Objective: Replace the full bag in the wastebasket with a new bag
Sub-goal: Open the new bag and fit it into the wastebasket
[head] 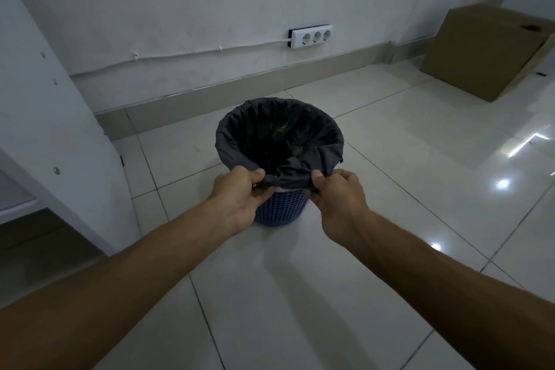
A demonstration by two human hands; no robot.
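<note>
The wastebasket (pixel 280 210) stands on the tiled floor (pixel 390 177), near the wall (pixel 180 9). Open floor is seen to the right and toward the viewer. A white cabinet panel (pixel 51 105) stands close on the left. A cardboard box (pixel 486 51) rests well apart at the far right, and a socket strip (pixel 310 36) is mounted low on the wall. The basket is blue and perforated; a black bag (pixel 279 135) is folded over its rim. The near edge of the bag is pinched by the left hand (pixel 243 198) and the right hand (pixel 339 201), fingers curled, and is gathered between them.
</note>
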